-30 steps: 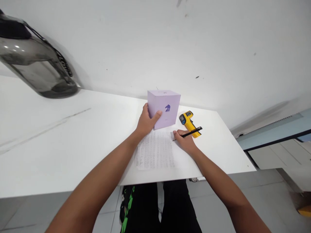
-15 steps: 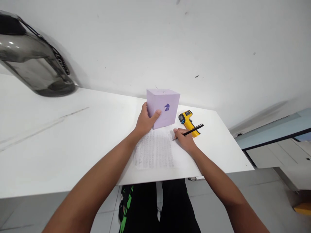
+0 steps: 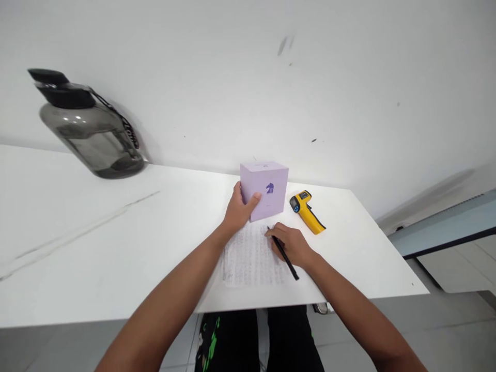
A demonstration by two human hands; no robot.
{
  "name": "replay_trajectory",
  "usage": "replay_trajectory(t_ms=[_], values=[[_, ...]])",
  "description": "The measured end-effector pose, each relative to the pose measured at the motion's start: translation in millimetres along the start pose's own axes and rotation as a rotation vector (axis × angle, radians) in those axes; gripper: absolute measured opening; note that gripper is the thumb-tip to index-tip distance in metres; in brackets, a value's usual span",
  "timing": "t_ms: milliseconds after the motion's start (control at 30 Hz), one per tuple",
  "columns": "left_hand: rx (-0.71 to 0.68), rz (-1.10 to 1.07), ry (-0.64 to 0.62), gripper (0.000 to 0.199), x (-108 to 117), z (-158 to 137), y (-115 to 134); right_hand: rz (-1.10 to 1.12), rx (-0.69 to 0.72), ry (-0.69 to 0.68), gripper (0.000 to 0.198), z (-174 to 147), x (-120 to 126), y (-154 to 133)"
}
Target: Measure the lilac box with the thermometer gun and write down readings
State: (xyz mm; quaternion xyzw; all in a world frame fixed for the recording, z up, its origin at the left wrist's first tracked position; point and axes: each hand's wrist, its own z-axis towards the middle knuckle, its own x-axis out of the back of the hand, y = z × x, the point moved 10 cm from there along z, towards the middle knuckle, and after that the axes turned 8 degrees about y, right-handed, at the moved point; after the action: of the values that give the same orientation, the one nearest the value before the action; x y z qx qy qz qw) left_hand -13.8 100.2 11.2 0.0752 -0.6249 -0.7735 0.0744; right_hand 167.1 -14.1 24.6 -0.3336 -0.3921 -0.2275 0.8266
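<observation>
Left hand (image 3: 237, 211) clasps a box (image 3: 270, 201); right hand (image 3: 291, 245) pinches a pen (image 3: 285, 257) over paper (image 3: 250, 261) in front of it; thermometer (image 3: 309, 214) right of the box.

Two hands (image 3: 237, 211) (image 3: 292, 245) and one each: box (image 3: 267, 199), pen (image 3: 287, 259), visible page (image 3: 248, 261), thermometer (image 3: 310, 218), bottle (image 3: 96, 142)

The box (image 3: 265, 199) stands behind the paper (image 3: 250, 263), thermometer (image 3: 308, 213) to its right (bottle (image 3: 95, 137) well left).

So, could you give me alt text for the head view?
A person's right hand holds a black pen over a densely marked sheet on a white table, while the left hand grips a lilac box. A yellow handheld device lies to the right.
</observation>
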Motion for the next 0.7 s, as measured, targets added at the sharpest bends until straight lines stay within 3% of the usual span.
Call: replay_trajectory(t_ms=[133,300,400,533,600,700], values=[[0.005,0.006,0.012,0.091,1.9,0.3,-3.5,-0.143,-0.038,-0.117,0.052,-3.3,-10.8,5.6],[0.004,0.009,0.020,0.090,4.1,0.0,-5.0,-0.257,-0.053,-0.196,0.055,-2.6,-20.1,-1.4],[-0.002,0.010,0.013,0.089,3.8,0.3,-5.4,-0.271,-0.060,-0.163,0.053,0.3,-17.5,-1.9],[0.005,0.016,0.017,0.090,4.1,1.3,-7.0,-0.323,-0.177,0.110,0.037,5.9,23.0,25.7],[0.008,0.008,0.008,0.090,3.1,1.2,-6.7,-0.418,-0.354,0.277,0.033,1.2,55.3,53.4],[0.015,-0.001,0.000,0.092,2.4,0.5,-5.0,-0.551,-0.652,0.344,0.036,-12.7,87.6,89.0]])
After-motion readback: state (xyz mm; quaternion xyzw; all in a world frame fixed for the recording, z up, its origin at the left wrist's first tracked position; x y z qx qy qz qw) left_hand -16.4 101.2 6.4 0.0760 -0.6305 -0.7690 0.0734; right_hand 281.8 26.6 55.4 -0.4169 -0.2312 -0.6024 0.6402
